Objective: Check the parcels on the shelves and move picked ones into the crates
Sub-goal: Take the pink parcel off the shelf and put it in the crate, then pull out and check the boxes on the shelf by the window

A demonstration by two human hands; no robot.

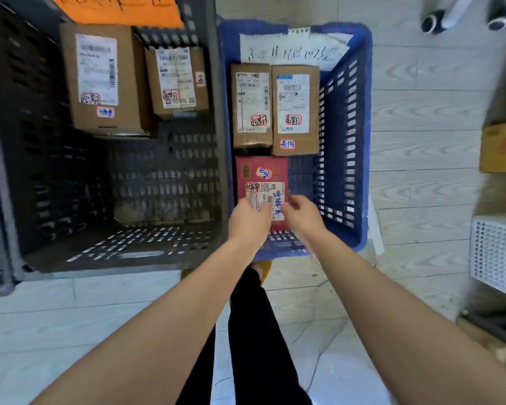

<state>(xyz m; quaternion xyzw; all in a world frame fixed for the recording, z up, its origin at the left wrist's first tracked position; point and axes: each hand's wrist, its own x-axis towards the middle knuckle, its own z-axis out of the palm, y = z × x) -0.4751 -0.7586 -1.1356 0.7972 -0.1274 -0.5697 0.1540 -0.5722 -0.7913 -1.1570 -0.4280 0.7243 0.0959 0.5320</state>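
A red parcel [260,176] with a white label lies in the near part of the blue crate [345,141]. My left hand [249,220] and my right hand [301,217] both reach into the crate and hold the parcel's near end, fingers curled at its edge. Two brown cardboard parcels [251,106] [295,109] lie side by side behind it in the same crate. The dark grey crate [114,200] to the left holds a large brown box [100,77] and a smaller one [177,80] at its far end.
A handwritten white paper [289,51] hangs on the blue crate's far wall, an orange sheet [114,8] above the grey crate. A yellow box [503,147] and white perforated shelf [497,255] stand at the right. My legs are on the tiled floor below.
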